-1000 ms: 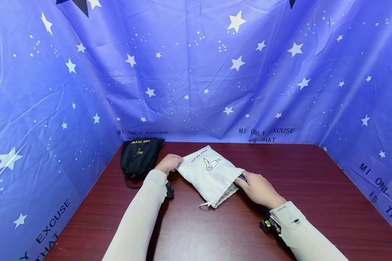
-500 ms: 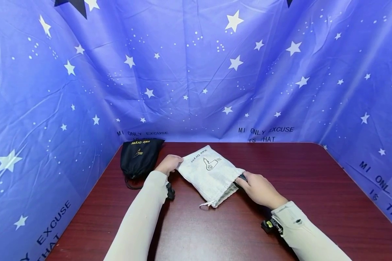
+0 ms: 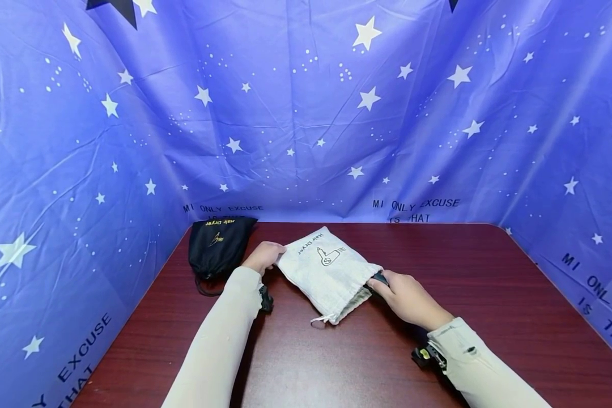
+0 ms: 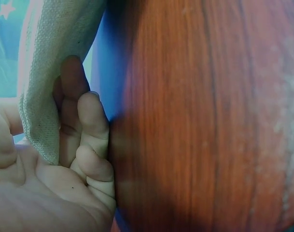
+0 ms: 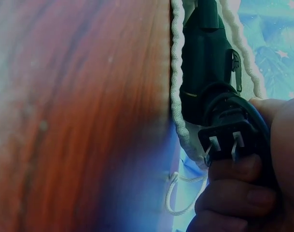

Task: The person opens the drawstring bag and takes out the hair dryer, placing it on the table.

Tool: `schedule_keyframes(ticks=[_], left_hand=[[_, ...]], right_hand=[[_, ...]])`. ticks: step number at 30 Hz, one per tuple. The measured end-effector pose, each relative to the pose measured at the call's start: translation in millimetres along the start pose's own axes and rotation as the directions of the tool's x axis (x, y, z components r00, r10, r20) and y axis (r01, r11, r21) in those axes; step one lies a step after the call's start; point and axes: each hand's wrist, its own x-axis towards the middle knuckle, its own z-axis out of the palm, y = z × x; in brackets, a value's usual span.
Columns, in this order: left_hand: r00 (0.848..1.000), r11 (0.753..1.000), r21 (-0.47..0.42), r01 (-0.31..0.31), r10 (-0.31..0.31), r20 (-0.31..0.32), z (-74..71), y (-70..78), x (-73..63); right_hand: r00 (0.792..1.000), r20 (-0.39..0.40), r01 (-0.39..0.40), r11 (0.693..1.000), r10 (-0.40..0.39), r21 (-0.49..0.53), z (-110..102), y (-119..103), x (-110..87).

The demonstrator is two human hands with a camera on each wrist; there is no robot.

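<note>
While in right hand (image 3: 412, 299), black plug (image 5: 227, 136)

I log remotely white bag (image 3: 326, 279), dark-printed, yellow-lettered black bag (image 3: 217, 247) to its left, star-patterned blue drape (image 3: 306, 113) behind it

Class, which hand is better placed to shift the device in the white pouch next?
Right hand, probably: it holds the plug at the mouth of the pouch; the left hand grips its closed end.
</note>
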Motion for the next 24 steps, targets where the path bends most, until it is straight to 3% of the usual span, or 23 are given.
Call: schedule_keyframes(ticks=[24], left_hand=[[1.0, 1.0, 0.01, -0.004, 0.004, 0.009, -0.6, 0.0, -2.2]], right_hand=[[1.0, -0.008, -0.001, 1.0, 0.001, 0.012, -3, 5, -12.1]])
